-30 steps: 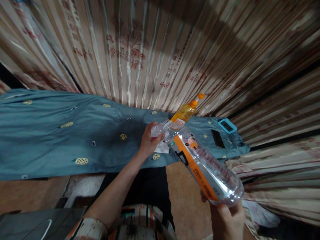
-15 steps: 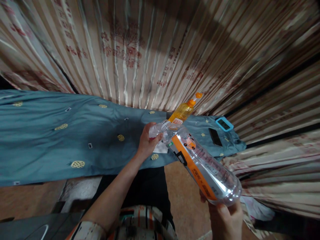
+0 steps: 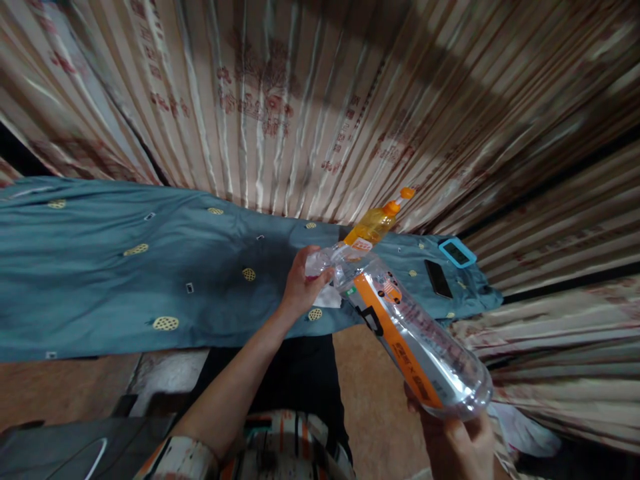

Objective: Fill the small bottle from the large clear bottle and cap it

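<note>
The right hand (image 3: 463, 437) was closed around the base of a clear plastic bottle (image 3: 410, 327) with an orange label, holding it tilted over the near edge of the blue cloth (image 3: 125, 280). The left hand (image 3: 303, 283) was curled around the bottle's neck, fingers pinched at the cap. Beyond the bottle's neck, an orange-capped bottle (image 3: 375, 223) of amber liquid stood on the cloth.

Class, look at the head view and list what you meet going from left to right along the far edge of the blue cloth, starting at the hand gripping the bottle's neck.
Left hand on the neck of the clear bottle → orange-capped yellow bottle → black phone → blue-framed device.
</note>
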{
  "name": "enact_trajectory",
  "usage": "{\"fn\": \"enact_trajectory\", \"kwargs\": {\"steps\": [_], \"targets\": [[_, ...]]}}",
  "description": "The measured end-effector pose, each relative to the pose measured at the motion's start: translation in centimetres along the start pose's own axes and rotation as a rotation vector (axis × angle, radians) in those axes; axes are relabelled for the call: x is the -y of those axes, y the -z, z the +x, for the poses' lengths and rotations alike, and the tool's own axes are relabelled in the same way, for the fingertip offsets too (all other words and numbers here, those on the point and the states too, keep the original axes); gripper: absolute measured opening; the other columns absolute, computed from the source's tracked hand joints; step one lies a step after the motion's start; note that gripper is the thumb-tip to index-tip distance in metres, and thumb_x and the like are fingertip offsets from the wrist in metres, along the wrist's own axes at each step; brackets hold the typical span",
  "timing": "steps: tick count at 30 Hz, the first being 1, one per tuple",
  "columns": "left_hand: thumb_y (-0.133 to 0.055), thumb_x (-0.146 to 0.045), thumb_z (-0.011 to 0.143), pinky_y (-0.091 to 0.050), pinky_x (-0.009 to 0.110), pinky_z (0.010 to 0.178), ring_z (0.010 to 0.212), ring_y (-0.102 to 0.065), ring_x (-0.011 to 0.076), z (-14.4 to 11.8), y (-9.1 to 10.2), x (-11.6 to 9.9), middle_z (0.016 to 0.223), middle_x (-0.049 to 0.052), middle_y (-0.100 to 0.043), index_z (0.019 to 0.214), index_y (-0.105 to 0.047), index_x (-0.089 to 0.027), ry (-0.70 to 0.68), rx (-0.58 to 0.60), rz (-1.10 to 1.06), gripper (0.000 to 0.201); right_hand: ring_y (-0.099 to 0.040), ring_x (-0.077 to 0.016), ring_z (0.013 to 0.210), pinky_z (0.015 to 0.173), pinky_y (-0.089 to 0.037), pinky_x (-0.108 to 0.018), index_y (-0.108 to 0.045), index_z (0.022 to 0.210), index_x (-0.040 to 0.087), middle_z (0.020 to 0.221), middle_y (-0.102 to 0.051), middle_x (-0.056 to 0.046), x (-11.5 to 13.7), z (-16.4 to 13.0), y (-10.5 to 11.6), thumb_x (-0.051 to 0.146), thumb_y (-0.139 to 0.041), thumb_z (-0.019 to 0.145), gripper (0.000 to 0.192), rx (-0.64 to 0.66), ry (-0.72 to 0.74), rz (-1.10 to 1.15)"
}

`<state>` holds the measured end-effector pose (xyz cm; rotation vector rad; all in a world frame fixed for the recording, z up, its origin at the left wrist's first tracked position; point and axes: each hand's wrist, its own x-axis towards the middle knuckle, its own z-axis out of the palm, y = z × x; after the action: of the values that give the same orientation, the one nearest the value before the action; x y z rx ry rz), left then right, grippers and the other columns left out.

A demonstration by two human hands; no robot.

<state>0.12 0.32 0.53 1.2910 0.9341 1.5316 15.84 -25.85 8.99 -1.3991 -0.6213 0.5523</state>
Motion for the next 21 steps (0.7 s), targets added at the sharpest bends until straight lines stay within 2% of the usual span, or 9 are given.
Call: {"fn": "enact_trajectory", "kwargs": {"steps": [5, 10, 15, 21], "targets": [[-0.088, -0.027, 0.08, -0.061, 0.042, 0.101, 0.109, -0.073, 0.0262, -0.06, 0.12, -0.42, 0.119, 0.005, -0.074, 0.124, -0.068, -0.026, 0.01, -0.001, 0.055, 0.048, -0.073, -0.0258, 0.072, 0.071, -0.06, -0.043, -0.069, 0.134, 0.021, 0.1, -0.081, -0.008, -0.14, -0.34, 0.75, 0.048, -0.101, 0.074, 0.073, 0.012, -0.066, -0.047], [-0.09, -0.025, 0.08, -0.059, 0.044, 0.109, 0.115, -0.073, 0.0274, -0.04, 0.14, -0.67, 0.121, 0.006, -0.075, 0.123, -0.069, -0.026, -0.017, -0.007, 0.089, 0.048, -0.076, -0.0237, 0.067, 0.068, -0.061, -0.036, -0.073, 0.119, 0.023, 0.087, -0.084, -0.004, 0.3, -0.7, 0.4, 0.049, -0.103, 0.073, 0.061, -0.044, -0.106, 0.003], [-0.089, -0.024, 0.081, -0.059, 0.044, 0.107, 0.115, -0.074, 0.0277, -0.07, 0.09, -0.74, 0.122, 0.006, -0.076, 0.124, -0.068, -0.026, -0.017, 0.0, 0.106, 0.047, -0.077, -0.0245, 0.068, 0.067, -0.06, -0.036, -0.071, 0.125, 0.022, 0.088, -0.084, -0.004, 0.25, -0.56, 0.41, 0.043, -0.104, 0.074, 0.065, -0.031, -0.092, 0.017], [-0.088, -0.025, 0.082, -0.06, 0.042, 0.104, 0.114, -0.074, 0.0273, -0.12, 0.1, -0.85, 0.122, 0.005, -0.076, 0.125, -0.068, -0.026, -0.011, 0.011, 0.106, 0.047, -0.072, -0.0242, 0.066, 0.066, -0.057, -0.037, -0.066, 0.132, 0.023, 0.08, -0.081, -0.002, 0.02, -0.56, 0.77, 0.047, -0.103, 0.074, 0.073, -0.008, -0.064, -0.024]]}}
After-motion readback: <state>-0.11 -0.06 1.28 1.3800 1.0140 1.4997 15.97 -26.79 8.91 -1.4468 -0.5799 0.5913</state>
